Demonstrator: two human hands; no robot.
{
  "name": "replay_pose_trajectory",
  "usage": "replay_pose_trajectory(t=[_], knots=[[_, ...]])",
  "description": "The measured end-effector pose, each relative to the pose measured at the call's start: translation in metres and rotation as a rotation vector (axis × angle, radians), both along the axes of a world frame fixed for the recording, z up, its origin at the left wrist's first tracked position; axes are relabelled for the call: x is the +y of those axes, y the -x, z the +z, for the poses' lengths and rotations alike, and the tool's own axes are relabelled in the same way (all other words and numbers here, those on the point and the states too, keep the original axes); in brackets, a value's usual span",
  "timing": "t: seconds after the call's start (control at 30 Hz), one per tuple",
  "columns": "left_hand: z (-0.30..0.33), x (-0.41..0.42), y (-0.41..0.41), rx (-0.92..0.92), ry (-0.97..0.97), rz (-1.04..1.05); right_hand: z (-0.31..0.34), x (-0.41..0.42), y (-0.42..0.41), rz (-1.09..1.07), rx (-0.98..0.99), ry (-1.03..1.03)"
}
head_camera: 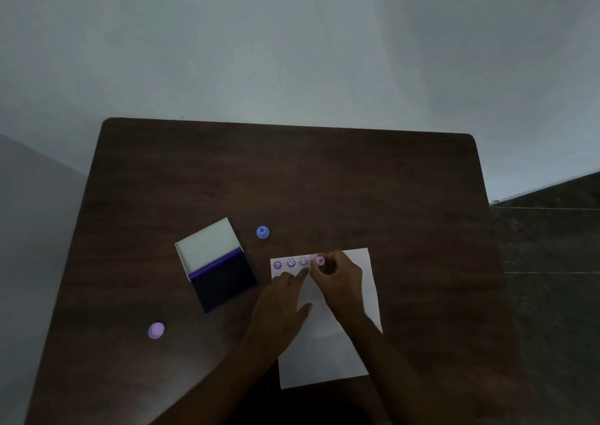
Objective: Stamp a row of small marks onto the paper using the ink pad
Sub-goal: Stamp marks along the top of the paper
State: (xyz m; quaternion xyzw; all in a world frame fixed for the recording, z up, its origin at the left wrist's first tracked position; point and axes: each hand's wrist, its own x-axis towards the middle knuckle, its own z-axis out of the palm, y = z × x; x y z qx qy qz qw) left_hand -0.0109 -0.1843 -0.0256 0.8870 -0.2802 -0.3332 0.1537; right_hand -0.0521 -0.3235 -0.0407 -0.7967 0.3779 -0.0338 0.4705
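A white paper (344, 350) lies on the dark wooden table (292, 178). Three purple smiley marks (291, 263) run along its top left edge. My right hand (337, 278) pinches a small pink stamp (319, 260) at the paper's top edge, just right of the third mark. My left hand (282, 301) rests flat on the paper with straight fingers, its fingertips below the marks. The ink pad (224, 283) lies open to the left of the paper, its white lid (207, 246) folded back.
A blue stamp (262, 232) stands on the table beyond the paper's top left corner. A pink stamp or cap (156, 330) lies near the table's left front. A pale wall rises behind the table, and dark floor shows at the right.
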Motion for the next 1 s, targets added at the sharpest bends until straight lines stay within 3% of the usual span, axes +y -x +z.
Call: replay_pose_trajectory(t=[0.5,1.0], knots=[[-0.011,0.002,-0.001,-0.011,-0.035,-0.026,-0.003,-0.001,0.000,0.031,0.070,0.046],[-0.008,-0.002,-0.004,0.063,-0.024,0.114,0.004,0.000,-0.011,0.067,0.233,0.061]])
